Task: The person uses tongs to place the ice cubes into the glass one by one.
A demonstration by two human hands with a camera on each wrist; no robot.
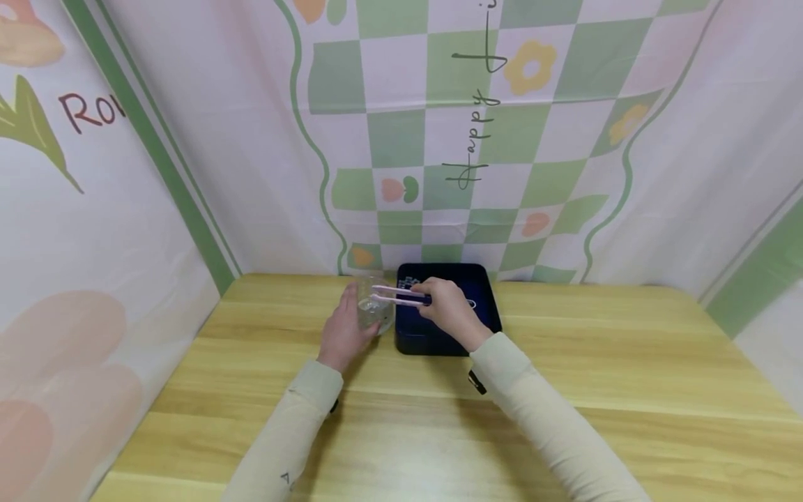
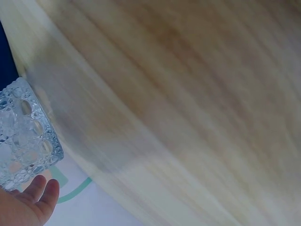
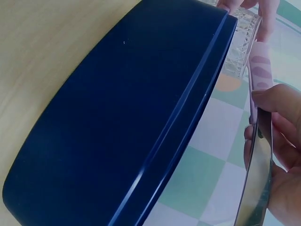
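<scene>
A clear, textured glass (image 1: 374,317) stands at the left of a dark blue tray (image 1: 426,345). My left hand (image 1: 341,336) grips its side, fingers on the left and thumb at the front. In the left wrist view, fingertips show beside the patterned glass (image 2: 30,136). My right hand (image 1: 448,307) holds tongs (image 1: 401,302) with pale pink tips above the tray's left side. The two tips point left and overlap the glass's mouth in the head view, spread a little apart. Between the tips I see nothing held. Pale small pieces (image 1: 409,282) lie in the tray's back left corner.
The wooden table (image 1: 401,432) carries the tray and the glass near its back edge. Behind it hangs a green-and-white checked cloth (image 1: 452,139) with flowers and lettering. Another printed cloth (image 1: 94,265) hangs along the left side.
</scene>
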